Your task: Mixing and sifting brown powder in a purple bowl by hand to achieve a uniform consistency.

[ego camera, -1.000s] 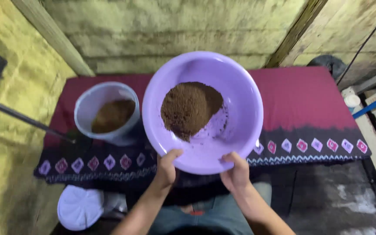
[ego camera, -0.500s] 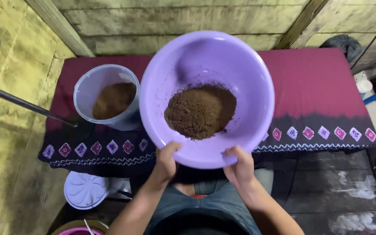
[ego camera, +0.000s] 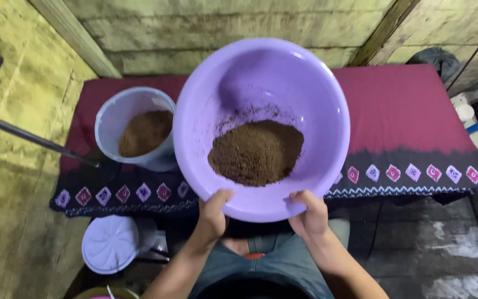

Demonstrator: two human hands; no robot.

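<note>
My left hand [ego camera: 212, 213] and right hand [ego camera: 310, 213] both close their fingers on the near rim of the purple bowl [ego camera: 261, 83], frame centre, above the tabletop [ego camera: 410, 111]. If it tilts more, I think the brown powder [ego camera: 255, 152] can spill.

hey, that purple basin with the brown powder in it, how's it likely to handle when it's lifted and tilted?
The purple basin looks like thin plastic, so probably light and slightly flexible at the rim where the left hand and right hand grip it. The brown powder lies heaped toward the near side; it would likely slide and shift the weight when tilted.
</note>
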